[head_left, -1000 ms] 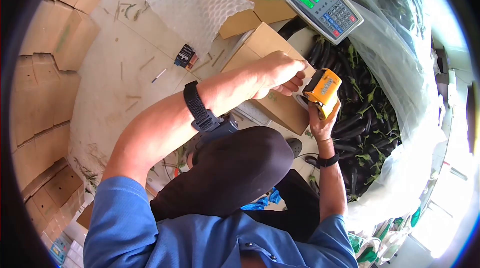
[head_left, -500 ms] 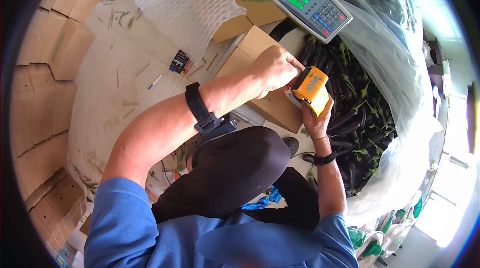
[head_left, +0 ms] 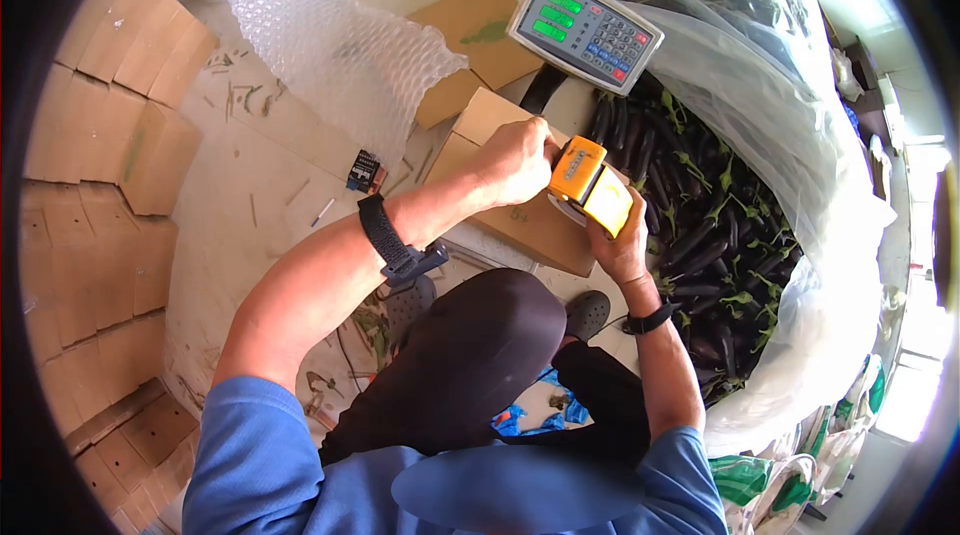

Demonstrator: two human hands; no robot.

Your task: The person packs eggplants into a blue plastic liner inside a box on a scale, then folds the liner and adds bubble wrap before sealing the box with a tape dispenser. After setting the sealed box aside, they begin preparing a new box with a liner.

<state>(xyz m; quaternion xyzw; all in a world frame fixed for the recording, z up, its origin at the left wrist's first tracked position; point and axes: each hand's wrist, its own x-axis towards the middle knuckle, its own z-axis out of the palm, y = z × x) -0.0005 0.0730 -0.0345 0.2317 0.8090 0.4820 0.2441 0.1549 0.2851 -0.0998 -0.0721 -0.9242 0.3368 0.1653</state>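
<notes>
A yellow-orange tape dispenser (head_left: 580, 170) with a roll on it is held above a closed cardboard box (head_left: 525, 225). My right hand (head_left: 622, 245) grips the dispenser from its lower right side. Against its left edge, my left hand (head_left: 518, 160) is closed with the fingertips bent inward; what they pinch is hidden. The box lies on or against a scale, whose display with keypad (head_left: 585, 30) rises just beyond my hands and shows green digits.
A large clear plastic bag (head_left: 800, 135) full of eggplants (head_left: 700, 235) stands at the right. Stacked cartons (head_left: 100, 235) line the left. Bubble wrap (head_left: 340, 45), flat cardboard (head_left: 480, 25), a small dark pack (head_left: 365, 172) and a pen (head_left: 322, 212) lie on the floor.
The tape dispenser has turned in my right hand and shifted slightly left and down. My left hand has stayed closed beside it. The camera view has shifted a little.
</notes>
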